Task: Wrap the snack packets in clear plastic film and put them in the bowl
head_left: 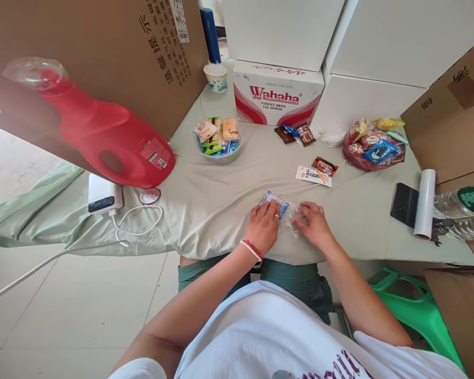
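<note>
A small blue-and-white patterned packet (279, 204) lies on the cloth-covered table in front of me. My left hand (263, 223) is over its left part, fingers together and pressing on it, so part of the packet is hidden. Crumpled clear plastic (290, 222) sits against the packet's right side. The fingertips of my right hand (315, 225) are bent around the edge of this plastic. Just beyond my hands are a white snack sachet (313, 176) and a brown-red wrapped snack (325, 166).
A clear bowl (234, 157) holds several wrapped snacks. Dark cocoa packets (306, 135) lie before the Wahaha box (278, 97). A filled snack bag (373, 152) stands right. A red jug (114, 139) and white power bank (105, 195) with cable are left. Bottles (468, 200) lie far right.
</note>
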The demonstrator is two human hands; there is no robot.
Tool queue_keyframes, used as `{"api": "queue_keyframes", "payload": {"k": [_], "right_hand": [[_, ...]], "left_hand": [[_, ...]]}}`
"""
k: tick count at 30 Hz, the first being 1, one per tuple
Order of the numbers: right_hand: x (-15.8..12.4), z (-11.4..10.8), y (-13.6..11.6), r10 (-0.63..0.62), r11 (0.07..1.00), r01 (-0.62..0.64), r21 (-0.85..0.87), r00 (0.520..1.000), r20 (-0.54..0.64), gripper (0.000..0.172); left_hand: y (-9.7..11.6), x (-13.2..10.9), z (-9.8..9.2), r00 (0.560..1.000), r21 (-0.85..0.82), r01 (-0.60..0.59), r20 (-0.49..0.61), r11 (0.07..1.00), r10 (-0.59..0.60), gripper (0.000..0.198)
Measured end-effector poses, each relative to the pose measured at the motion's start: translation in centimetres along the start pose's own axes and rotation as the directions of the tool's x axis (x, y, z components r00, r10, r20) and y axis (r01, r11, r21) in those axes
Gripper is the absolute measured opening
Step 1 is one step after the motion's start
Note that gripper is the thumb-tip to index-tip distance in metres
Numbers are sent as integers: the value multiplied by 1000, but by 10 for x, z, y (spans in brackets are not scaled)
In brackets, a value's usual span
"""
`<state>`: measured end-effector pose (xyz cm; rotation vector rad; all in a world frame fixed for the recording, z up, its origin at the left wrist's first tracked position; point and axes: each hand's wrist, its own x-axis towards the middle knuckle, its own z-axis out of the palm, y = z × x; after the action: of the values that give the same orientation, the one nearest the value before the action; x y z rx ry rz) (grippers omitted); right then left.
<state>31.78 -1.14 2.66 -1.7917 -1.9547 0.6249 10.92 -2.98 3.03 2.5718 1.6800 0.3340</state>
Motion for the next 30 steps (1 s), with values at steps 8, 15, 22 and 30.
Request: {"api": "queue_keyframes", "payload": {"k": [8, 15, 22, 30], "right_hand": [[27, -24, -45, -20, 985, 14, 174, 999, 34, 15], [83, 20, -105, -45, 969, 85, -230, 984, 175, 22], [46, 27, -97, -342, 858, 418, -299, 899, 273, 39], [70, -39, -23, -158, 987, 154, -49, 982, -100, 42]], "left_hand": [[8, -5, 2, 999, 36, 20, -39, 999, -18, 52], [-7, -16, -1, 998, -69, -48, -55, 996, 44, 43], [-81, -67, -3, 946, -102, 68, -309, 992, -97, 35], [-97, -70, 13, 940, -28, 108, -323, 994, -111, 31]]}}
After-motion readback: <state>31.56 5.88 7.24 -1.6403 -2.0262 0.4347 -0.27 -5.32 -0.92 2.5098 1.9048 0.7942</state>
